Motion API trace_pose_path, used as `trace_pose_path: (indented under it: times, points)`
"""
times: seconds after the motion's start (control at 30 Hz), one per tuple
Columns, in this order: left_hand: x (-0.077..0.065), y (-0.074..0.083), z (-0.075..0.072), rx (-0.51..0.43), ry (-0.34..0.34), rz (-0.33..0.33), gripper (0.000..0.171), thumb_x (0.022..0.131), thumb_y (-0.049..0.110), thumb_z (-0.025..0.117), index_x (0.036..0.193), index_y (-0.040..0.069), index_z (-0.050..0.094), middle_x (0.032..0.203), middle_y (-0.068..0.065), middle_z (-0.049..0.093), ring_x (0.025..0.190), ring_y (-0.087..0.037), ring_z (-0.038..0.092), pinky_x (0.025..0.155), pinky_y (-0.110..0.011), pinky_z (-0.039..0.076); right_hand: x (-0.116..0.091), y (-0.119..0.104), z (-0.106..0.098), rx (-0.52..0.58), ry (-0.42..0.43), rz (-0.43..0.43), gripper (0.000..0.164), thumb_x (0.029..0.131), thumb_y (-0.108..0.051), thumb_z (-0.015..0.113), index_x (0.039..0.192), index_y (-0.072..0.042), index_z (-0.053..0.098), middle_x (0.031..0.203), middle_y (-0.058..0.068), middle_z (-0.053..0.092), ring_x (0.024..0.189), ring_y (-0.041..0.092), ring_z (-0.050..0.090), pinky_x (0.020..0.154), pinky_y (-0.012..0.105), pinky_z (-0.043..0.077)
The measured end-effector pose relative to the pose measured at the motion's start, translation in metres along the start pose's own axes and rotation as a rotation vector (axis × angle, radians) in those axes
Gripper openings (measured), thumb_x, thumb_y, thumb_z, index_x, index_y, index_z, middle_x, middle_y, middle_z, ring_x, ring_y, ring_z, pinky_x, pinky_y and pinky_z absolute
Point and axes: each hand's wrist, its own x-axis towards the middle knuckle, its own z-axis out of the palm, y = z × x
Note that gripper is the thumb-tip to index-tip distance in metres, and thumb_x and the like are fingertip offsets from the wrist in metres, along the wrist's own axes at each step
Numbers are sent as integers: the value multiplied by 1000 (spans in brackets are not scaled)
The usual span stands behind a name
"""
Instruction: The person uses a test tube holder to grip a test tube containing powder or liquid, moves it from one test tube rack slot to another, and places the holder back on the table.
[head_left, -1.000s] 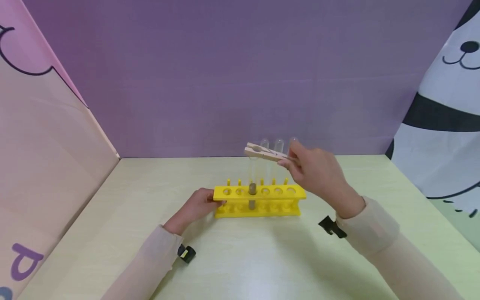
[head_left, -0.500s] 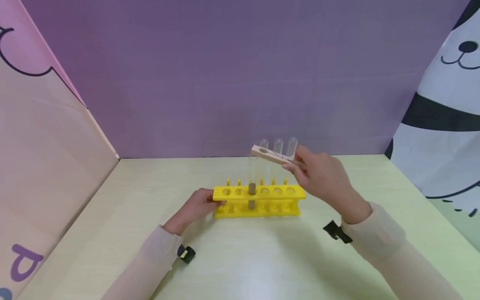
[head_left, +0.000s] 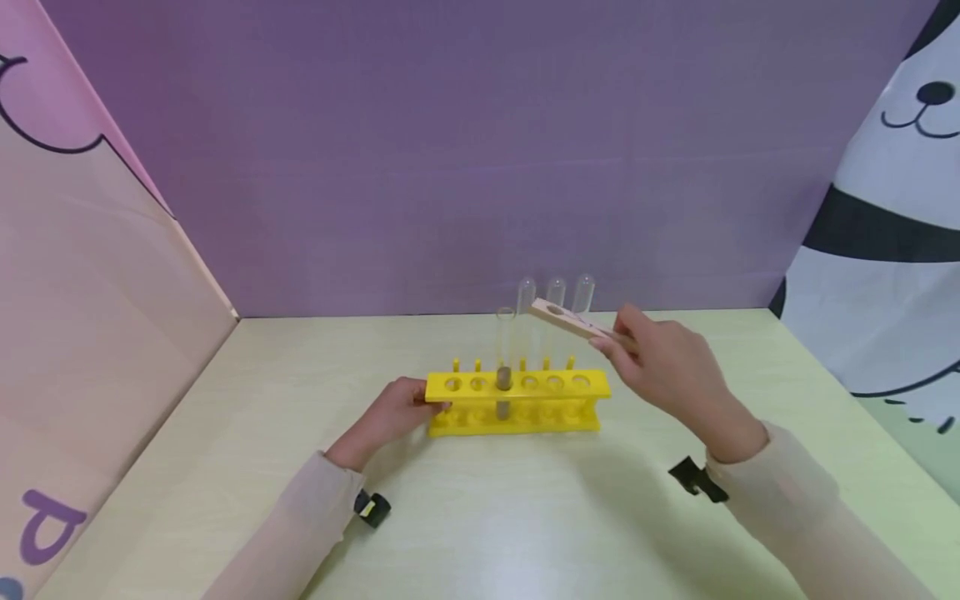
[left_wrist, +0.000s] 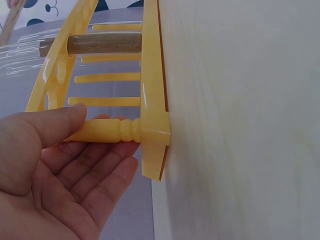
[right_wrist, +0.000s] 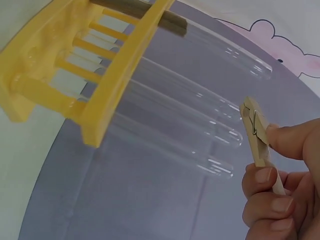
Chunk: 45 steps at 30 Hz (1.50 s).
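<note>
A yellow test tube rack [head_left: 517, 394] stands on the table, and my left hand [head_left: 390, 415] grips its left end post between thumb and fingers, plainly seen in the left wrist view. Upright in the rack is a test tube [head_left: 505, 337] with grey-brown contents [left_wrist: 105, 43] filling its lower part. My right hand [head_left: 667, 367] pinches a wooden test tube clamp [head_left: 573, 322] by its handle. The clamp's tip is right of that tube's mouth, apart from it, and nothing shows in its jaws. In the right wrist view the clamp [right_wrist: 254, 131] is near the inverted tubes' ends.
Three clear test tubes [head_left: 584, 293] sit upside down on the rack's rear pegs. A pale wooden table [head_left: 480, 508] lies under the rack. Behind it rises a purple backdrop [head_left: 450, 167], with printed side panels to left and right.
My right hand has moved right and somewhat down, taking the clamp from the filled test tube's mouth. The tube stays in the rack. My left hand keeps its grip.
</note>
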Motion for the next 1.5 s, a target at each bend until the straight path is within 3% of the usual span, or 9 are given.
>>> trace_pose_path:
  times: [0.23,0.67,1.0,1.23,1.5]
  points:
    - [0,-1,1,-4,3,-14,23,90,10,63,112,4,67,107,-5,68,79,-15,53,75,-28,49,-10,13,4,-7,-20,52,25,91,-28,61,84,-7,51,52,-1,40,42,13,31,38,27,28]
    - [-1,1,-1,11,9,23,21,89,10,64,108,3,68,103,-6,68,79,-15,52,76,-30,48,-24,30,5,5,-93,120,26,91,-29,61,87,-4,57,57,-1,48,46,15,37,41,28,33]
    - [0,0,0,0,2,26,22,90,10,63,110,3,67,105,-6,68,79,-15,52,77,-30,49,-33,50,5,25,-188,191,24,92,-27,59,85,-4,59,58,-1,47,48,15,38,44,29,33]
    - [-1,0,0,2,-1,25,22,90,10,62,111,3,67,106,-6,68,79,-15,52,76,-30,49,-39,64,13,65,-178,216,23,93,-24,57,85,-2,56,58,0,46,49,16,38,46,29,33]
    - [-1,1,1,9,4,5,23,90,10,62,112,4,67,108,-6,67,80,-15,52,77,-30,49,-42,77,34,150,-161,177,19,97,-16,51,88,1,51,59,2,44,47,15,36,44,28,32]
